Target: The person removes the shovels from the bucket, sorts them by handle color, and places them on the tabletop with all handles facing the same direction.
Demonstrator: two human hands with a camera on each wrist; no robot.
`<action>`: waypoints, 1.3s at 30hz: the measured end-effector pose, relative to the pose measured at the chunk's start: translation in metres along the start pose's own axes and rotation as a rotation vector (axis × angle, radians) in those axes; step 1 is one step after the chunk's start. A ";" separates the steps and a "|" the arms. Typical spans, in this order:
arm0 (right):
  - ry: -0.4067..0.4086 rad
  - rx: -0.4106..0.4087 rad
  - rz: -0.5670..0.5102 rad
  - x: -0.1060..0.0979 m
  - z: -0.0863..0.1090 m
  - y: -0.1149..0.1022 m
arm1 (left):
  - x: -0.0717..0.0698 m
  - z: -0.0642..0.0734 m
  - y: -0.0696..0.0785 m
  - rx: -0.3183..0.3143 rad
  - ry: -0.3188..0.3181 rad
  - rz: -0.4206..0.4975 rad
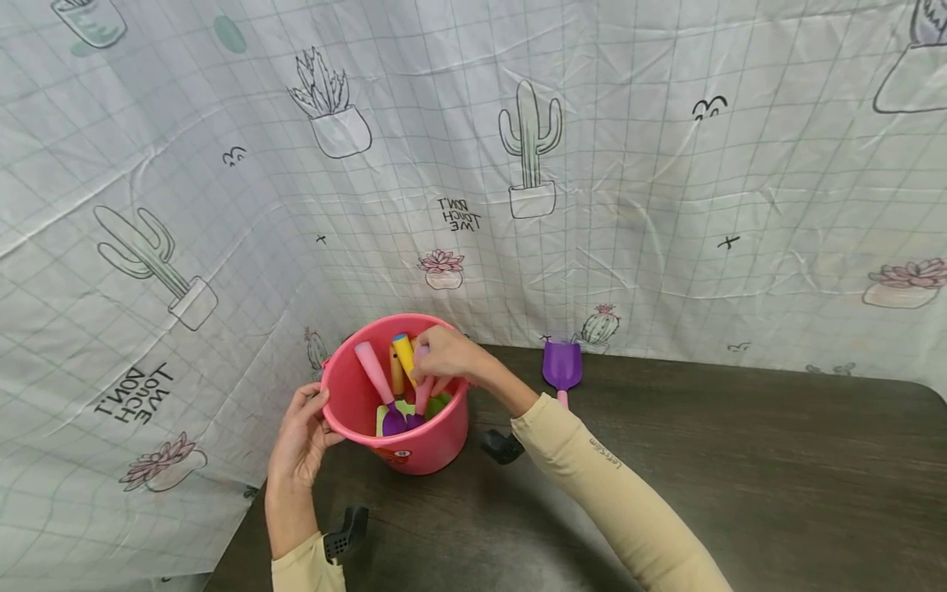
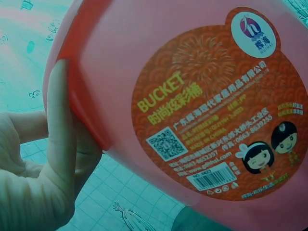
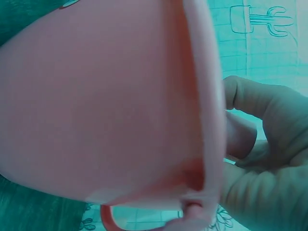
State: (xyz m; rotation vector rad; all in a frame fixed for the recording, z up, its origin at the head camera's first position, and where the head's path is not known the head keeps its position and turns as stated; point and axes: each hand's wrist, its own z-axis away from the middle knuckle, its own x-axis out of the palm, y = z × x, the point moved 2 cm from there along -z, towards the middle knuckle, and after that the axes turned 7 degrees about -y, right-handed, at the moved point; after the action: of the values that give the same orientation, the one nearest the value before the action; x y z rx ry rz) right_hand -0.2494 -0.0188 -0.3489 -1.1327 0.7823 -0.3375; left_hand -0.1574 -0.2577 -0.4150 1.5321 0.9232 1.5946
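Note:
A pink bucket (image 1: pixel 436 455) stands on the dark table near the back left. My left hand (image 1: pixel 299 436) grips its rim from the left side, beside the orange bucket label (image 2: pixel 216 110) in the left wrist view. Inside the bucket, my right hand (image 1: pixel 450 355) holds the pink handle of a toy shovel (image 1: pixel 422 396), its purple blade pointing down. Leaning next to it is another pink-handled purple toy shovel (image 1: pixel 376 374). A yellow handle with a blue end (image 1: pixel 404 355), an orange handle (image 1: pixel 396 374) and light green pieces lie behind and below. The bucket wall hides the right fingertips in the right wrist view.
A purple shovel with a pink handle (image 1: pixel 562 366) lies on the table (image 1: pixel 740 469) to the right, partly behind the right forearm. A patterned cloth (image 1: pixel 629 164) hangs along the back and left. Black wrist-worn devices (image 1: pixel 503 446) show at both arms.

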 end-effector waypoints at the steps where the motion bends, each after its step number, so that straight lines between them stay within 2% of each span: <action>1: 0.000 0.002 0.003 -0.001 0.001 -0.001 | 0.000 0.000 0.000 -0.001 -0.003 0.002; 9: 0.048 0.013 0.025 -0.010 0.010 -0.005 | 0.000 0.000 0.001 -0.002 -0.005 0.003; 15: 0.033 -0.005 -0.103 -0.014 0.015 -0.005 | 0.000 0.000 0.000 -0.010 0.002 0.023; 23: 0.053 0.012 -0.181 -0.023 0.020 -0.003 | 0.000 0.001 0.000 -0.017 -0.006 0.046; 30: -0.022 0.006 -0.354 -0.028 0.026 0.001 | 0.001 0.001 0.000 -0.014 -0.009 0.047; 33: -0.021 0.003 -0.364 -0.031 0.029 0.001 | 0.001 0.001 0.000 -0.011 -0.012 0.051; 39: 0.052 0.010 -0.339 -0.038 0.034 0.002 | 0.000 0.001 0.000 -0.010 -0.016 0.050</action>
State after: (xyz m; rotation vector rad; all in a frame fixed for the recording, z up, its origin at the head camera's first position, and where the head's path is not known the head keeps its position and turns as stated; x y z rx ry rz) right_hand -0.2515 0.0283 -0.3292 -1.2522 0.6315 -0.6560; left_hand -0.1567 -0.2574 -0.4146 1.5706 0.8732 1.6168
